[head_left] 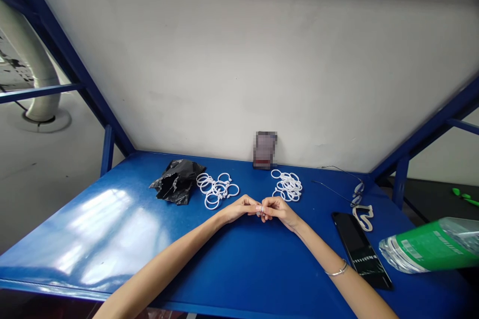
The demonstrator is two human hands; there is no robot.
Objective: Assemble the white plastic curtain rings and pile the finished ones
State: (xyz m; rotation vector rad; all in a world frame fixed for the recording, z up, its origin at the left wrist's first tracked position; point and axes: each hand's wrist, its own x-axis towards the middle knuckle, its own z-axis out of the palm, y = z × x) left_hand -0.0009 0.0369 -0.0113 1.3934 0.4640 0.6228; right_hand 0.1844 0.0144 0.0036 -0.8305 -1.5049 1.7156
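My left hand (239, 208) and my right hand (277, 209) meet at the middle of the blue table (112, 229), fingers pinched together on a small white plastic ring (261, 209) held between them. Beyond my left hand lies a loose pile of white rings (216, 190). A second pile of white rings (287, 185) lies just beyond my right hand. A thin bracelet (338, 271) sits on my right wrist.
A crumpled black plastic bag (177, 180) lies left of the rings. A black phone (360, 249) and a white cable (362, 213) lie at the right. A clear bottle with a green label (430, 245) lies at the right edge. A small card (265, 149) leans on the wall.
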